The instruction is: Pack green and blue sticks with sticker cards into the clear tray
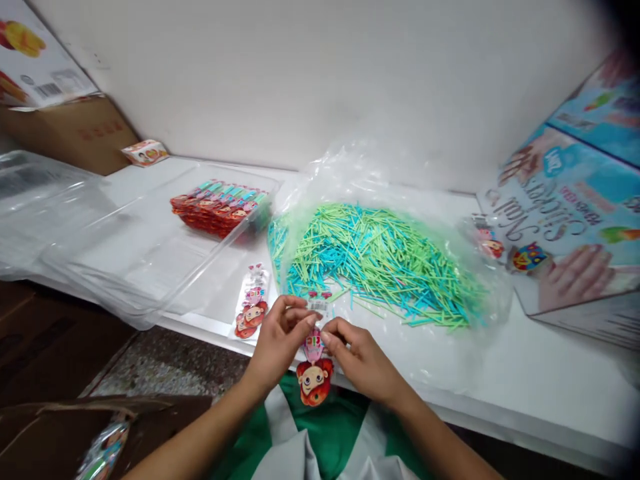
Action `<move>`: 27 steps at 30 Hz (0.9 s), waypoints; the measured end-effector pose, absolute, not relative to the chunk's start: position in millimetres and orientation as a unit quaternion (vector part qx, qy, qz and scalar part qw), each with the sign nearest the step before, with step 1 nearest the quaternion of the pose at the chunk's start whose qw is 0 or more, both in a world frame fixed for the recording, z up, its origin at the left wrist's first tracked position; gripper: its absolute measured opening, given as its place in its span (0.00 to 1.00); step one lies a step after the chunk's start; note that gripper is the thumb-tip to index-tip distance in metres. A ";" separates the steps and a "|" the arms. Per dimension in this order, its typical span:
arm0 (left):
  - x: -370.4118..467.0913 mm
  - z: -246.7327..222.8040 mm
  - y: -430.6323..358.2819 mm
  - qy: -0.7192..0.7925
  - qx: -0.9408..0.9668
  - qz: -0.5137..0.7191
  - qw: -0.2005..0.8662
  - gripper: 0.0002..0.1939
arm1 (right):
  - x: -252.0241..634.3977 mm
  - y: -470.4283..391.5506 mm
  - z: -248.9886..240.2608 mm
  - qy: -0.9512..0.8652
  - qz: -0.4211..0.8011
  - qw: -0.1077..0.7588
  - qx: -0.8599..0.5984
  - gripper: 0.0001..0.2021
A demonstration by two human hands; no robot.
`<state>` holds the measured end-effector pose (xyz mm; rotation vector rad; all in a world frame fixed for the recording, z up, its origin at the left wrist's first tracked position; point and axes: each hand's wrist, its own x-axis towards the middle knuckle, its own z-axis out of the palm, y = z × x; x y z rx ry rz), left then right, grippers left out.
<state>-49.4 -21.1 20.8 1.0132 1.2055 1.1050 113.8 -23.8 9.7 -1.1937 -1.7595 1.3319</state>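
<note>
Over the table's front edge, my left hand (pixel 283 337) and my right hand (pixel 357 353) pinch a small printed candy packet (pixel 314 373) from both sides. The packet shows a red-haired cartoon face at its lower end and a barcode at the top. Just left of my left hand lies a short stack of similar packets (pixel 251 313). Beyond my hands, a heap of thin green and blue sticks (pixel 380 260) is spread in an open clear plastic bag (pixel 345 170). Whether a stick is between my fingers I cannot make out.
A clear plastic tub (pixel 150 280) at left holds a neat pile of filled packets (pixel 220 207). More clear tubs (pixel 45 200) and a cardboard box (pixel 75 130) stand farther left. A nail sticker box (pixel 575 213) fills the right. An open carton (pixel 55 433) sits below the table.
</note>
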 end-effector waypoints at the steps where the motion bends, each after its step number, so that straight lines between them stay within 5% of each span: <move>1: -42.3 16.5 -16.9 0.488 0.411 0.462 0.616 0.11 | 115.8 -25.3 7.8 -0.665 0.501 0.309 -0.459 0.11; 6: -22.7 0.2 -0.4 0.437 0.342 0.422 0.717 0.09 | 137.0 -30.1 -0.1 -0.663 0.491 0.298 -0.480 0.12; 12: -39.0 -10.7 -11.3 0.530 0.367 0.386 0.660 0.14 | 169.8 -7.2 -15.3 -0.758 0.378 0.207 -0.489 0.13; 18: -65.0 -12.3 -31.6 0.434 0.790 0.225 0.370 0.07 | 174.4 39.0 -24.1 -0.858 0.052 -0.052 -0.509 0.12; 22: -72.3 -20.5 -35.3 0.386 0.903 0.077 0.170 0.05 | 149.4 59.0 -26.3 -0.876 0.050 -0.075 -0.474 0.11; 27: -74.5 -30.5 -32.1 0.386 0.917 0.004 0.095 0.05 | 125.9 60.4 -28.4 -0.864 0.049 -0.071 -0.495 0.18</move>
